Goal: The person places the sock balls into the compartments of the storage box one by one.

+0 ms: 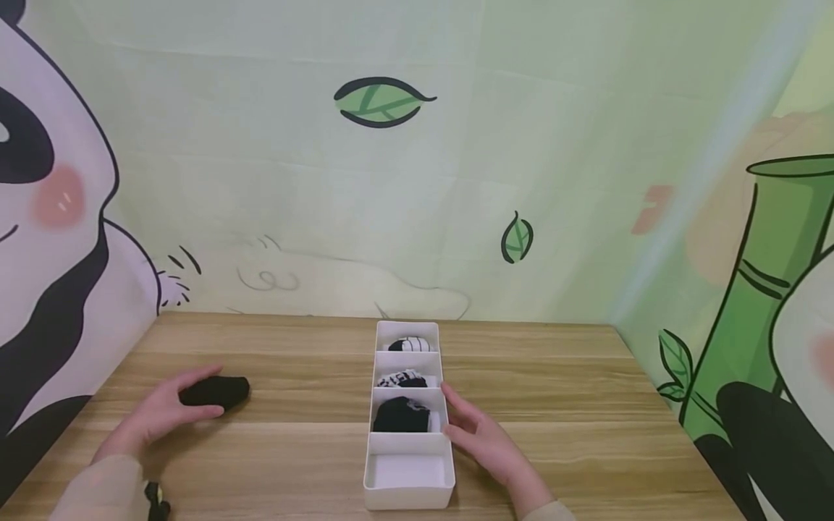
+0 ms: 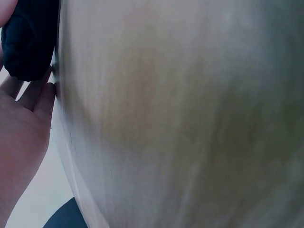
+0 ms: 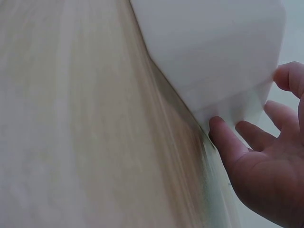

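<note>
On the left of the table, my left hand (image 1: 166,409) grips a rolled black sock bundle (image 1: 216,393) between thumb and fingers. The bundle's rounded dark end (image 2: 31,42) shows at the upper left of the left wrist view. A long white divided box (image 1: 409,499) stands at the centre. Fingertips of my right hand (image 1: 485,438) touch its right side, fingers extended; the right wrist view shows them against the white wall (image 3: 213,52). Folded black socks (image 1: 400,416) fill the third compartment from the back. The front compartment (image 1: 409,470) holds nothing.
Patterned black-and-white socks (image 1: 404,378) lie in the box's second compartment, and a white and black striped pair (image 1: 410,344) in the rearmost. Wooden tabletop (image 1: 313,463) extends on both sides. A printed cloth backdrop (image 1: 293,181) rises behind the table's far edge.
</note>
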The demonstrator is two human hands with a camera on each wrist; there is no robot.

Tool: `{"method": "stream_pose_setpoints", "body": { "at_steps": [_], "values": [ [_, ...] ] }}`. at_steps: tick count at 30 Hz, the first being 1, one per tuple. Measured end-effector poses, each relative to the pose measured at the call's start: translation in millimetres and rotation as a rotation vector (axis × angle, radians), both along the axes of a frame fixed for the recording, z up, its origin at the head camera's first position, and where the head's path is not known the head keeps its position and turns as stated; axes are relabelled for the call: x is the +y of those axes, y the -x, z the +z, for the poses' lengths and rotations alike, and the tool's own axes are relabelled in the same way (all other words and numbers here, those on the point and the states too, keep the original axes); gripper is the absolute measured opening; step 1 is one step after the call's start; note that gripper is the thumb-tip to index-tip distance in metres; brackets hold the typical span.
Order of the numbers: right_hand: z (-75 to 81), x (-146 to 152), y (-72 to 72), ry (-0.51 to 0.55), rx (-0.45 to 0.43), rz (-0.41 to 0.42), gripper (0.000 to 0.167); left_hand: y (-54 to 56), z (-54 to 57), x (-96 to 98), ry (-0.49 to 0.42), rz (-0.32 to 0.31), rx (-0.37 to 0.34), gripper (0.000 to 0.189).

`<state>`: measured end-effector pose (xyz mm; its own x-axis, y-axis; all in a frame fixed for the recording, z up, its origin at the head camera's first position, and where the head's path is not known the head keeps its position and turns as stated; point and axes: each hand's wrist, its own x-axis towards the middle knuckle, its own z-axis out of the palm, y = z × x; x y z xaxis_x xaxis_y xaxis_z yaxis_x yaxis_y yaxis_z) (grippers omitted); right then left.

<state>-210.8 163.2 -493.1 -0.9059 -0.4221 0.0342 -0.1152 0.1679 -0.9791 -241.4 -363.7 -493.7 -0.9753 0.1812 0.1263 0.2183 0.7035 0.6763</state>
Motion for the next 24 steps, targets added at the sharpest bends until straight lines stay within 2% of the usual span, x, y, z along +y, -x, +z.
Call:
{"method": "stream_pose_setpoints", "body": {
  "at_steps": [6, 15, 24],
  "values": [
    [0.9, -0.8, -0.2, 0.0, 0.022, 0.012, 0.066, -1.4, -3.5, -2.2, 0.0, 0.008, 0.01, 0.07],
    [0.3, -0.2, 0.3, 0.017, 0.007, 0.024, 0.067, -2.8, -7.9, -7.8, 0.002, 0.035, 0.027, 0.062],
    [-0.6, -0.1, 0.5, 0.009, 0.006, 0.012, 0.067, -3.0, -6.9, -7.3, -0.011, 0.052, 0.003, 0.062]
  ]
}}
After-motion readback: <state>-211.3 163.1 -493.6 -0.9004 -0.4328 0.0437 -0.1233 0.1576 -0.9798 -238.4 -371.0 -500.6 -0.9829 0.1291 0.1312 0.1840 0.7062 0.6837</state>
